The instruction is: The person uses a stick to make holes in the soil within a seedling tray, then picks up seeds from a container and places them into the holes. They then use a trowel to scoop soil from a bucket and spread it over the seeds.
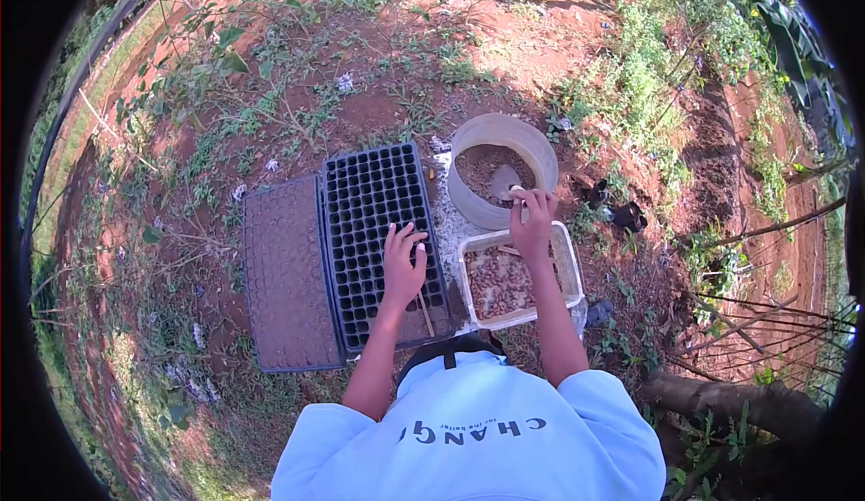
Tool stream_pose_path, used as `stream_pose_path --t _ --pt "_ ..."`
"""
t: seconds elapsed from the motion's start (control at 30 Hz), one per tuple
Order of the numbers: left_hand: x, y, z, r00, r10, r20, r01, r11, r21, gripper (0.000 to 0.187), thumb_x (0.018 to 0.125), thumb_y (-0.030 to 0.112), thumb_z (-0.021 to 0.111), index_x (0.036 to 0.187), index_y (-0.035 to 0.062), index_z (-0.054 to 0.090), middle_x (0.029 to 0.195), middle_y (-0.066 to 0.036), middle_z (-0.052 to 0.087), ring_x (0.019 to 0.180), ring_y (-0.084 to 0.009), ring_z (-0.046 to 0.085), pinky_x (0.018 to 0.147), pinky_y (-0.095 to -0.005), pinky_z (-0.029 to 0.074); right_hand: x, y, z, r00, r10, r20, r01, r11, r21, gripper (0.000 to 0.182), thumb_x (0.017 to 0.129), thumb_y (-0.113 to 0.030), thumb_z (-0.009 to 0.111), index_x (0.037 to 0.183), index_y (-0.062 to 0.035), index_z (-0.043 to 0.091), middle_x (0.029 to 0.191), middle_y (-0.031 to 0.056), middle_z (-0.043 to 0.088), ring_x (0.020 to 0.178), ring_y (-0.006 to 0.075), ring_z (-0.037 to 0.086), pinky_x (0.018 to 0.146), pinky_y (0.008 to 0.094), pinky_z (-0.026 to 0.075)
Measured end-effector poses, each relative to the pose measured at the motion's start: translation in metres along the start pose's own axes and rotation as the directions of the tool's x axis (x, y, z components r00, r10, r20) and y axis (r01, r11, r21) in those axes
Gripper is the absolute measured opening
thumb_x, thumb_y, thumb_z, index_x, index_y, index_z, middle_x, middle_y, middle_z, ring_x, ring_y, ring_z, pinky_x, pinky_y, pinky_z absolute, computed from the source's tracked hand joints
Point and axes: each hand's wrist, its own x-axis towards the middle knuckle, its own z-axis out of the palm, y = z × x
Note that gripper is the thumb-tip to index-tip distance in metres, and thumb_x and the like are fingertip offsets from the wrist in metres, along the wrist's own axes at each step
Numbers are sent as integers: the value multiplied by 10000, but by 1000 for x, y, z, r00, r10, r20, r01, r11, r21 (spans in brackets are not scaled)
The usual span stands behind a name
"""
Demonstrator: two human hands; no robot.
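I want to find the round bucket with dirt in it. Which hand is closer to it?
The right hand. It reaches to the near rim of the round bucket, over the clear tub. The left hand rests on the black seed tray, farther away.

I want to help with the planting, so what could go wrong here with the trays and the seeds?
1. The left hand rests on the black cell tray; pressing hard might bend or tip it.
2. The clear tub of what look like seeds sits right under the right hand; a bump could spill it onto the ground.
3. The round bucket of soil stands on uneven earth and might tip.
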Motion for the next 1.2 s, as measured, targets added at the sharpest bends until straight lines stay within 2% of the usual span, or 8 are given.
stream_pose_path --t 0.1,0.27,0.4,0.6,0.7,0.77,0.9,1.2 --pt "23 -6 -1 999 43 -12 -42 999 13 208 929 115 517 1101 92 633 1338 -132 500 1367 -390 308 1113 -492 280 21 19 16 998 -26 64 26 1000 -11 186 812 -29 634 967 -124 669 970 62 630 997 317 495 903 413 412" --pt "79 15 12 991 132 -7 -132 990 56 217 910 128 541 1108 96 623 1325 -132 495 1364 -381 310 1107 -492 289 28 46 43 944 151 292 -95 975 -199 170 819 -191 647 973 -127 679 993 81 638 1028 337 516 897 457 419" --pt "129 38 45 982 189 -33 -186 981 60 299 908 154 553 1190 55 565 1363 -183 457 1360 -398 307 1114 -492 268 29 43 44 920 213 330 -138 962 -235 195 819 -176 644 1002 -123 686 1000 97 629 1042 336 516 944 442 412" --pt "163 48 112 992 14 -123 10 981 194 616 875 208 569 1387 -18 312 1398 -297 354 1334 -437 316 1119 -500 248 36 50 45 884 255 391 -147 947 -286 254 815 -275 636 976 -81 666 1056 142 609 1030 365 527 887 486 439" --pt "166 51 123 984 -14 -180 65 957 281 682 843 197 591 1408 -21 277 1408 -288 351 1323 -438 329 1114 -494 261 51 54 44 833 329 444 -57 851 -522 305 821 -303 633 964 -37 676 1039 151 638 1039 370 546 903 483 449" --pt "164 51 123 979 -18 -202 88 935 344 712 826 190 600 1416 -21 263 1413 -282 350 1317 -436 338 1110 -492 269 60 48 34 607 466 643 -58 834 -549 341 825 -283 613 982 12 688 978 206 673 1010 399 593 886 467 485" --pt "166 52 120 982 -88 -164 138 936 324 724 810 166 603 1425 -8 263 1404 -266 365 1296 -423 366 1096 -481 297 71 52 38 560 461 688 14 825 -565 286 803 -215 614 962 7 696 935 210 686 986 393 622 856 454 514" --pt "166 46 122 978 -88 -190 150 930 337 702 787 151 590 1415 10 311 1346 -242 430 1210 -411 464 1009 -479 397 103 57 11 684 174 708 376 748 -547 328 720 -128 714 1022 -27 636 1125 160 595 834 301 679 670 381 574"
